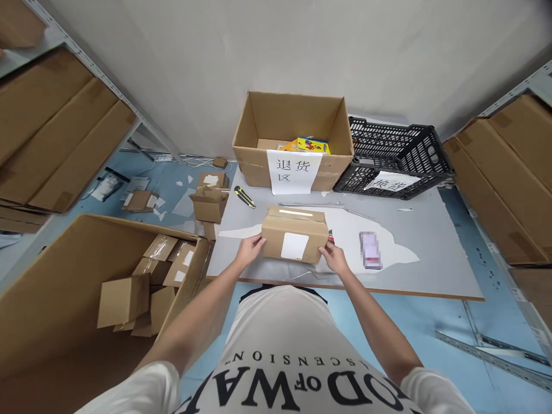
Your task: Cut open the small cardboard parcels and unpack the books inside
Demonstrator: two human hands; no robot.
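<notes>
A small brown cardboard box (269, 244) with a blank white label on its front is held over the near part of the table (448, 253). My left hand (250, 248) grips its left side, and my right hand (334, 256) has hold of the lower right corner. A dark and red object shows partly behind the box's right edge; I cannot make out what it is. A yellow-and-black utility knife (245, 197) lies at the back left of the table. To the right lies a blurred purple item (371, 250) on white paper.
At the table's back stand a large open carton (250, 167) with a Chinese-lettered sheet and colourful packages inside, and a black plastic crate (401, 164). A big carton (60, 247) of small boxes is at lower left. Shelves with cartons flank both sides.
</notes>
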